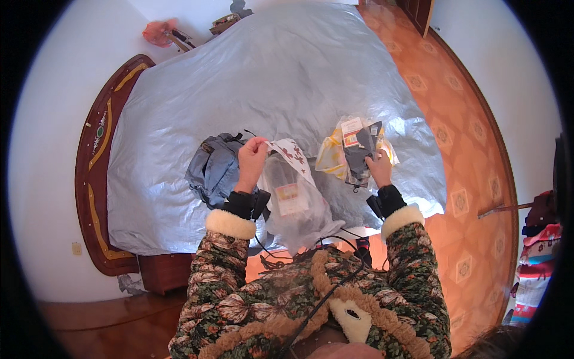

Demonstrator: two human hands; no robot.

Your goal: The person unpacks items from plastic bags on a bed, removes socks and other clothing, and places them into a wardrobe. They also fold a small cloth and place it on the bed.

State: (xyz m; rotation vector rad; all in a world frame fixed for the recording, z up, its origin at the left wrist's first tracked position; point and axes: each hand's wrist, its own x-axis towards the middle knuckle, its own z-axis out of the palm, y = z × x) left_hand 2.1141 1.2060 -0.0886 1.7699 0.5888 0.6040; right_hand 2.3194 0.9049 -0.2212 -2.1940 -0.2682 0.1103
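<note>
My left hand (252,160) is closed, pinching the corner of a white patterned piece (292,158) with dark red figures. Whether that piece is cloth or plastic I cannot tell. It lies over the upper edge of a clear plastic bag (299,215), which has a label inside. Over on the right, my right hand (378,167) grips a dark grey folded fabric item (357,157) with a small black hook at its lower end. Behind that item are a white and red label card (351,133) and a yellow-and-white plastic bag (330,154).
A blue-grey backpack (215,164) rests beside my left hand on the bed's silvery cover (287,78). A dark red headboard (98,149) borders the bed at left. Black cables (341,239) hang before my body. Folded textiles (538,263) are stacked at far right.
</note>
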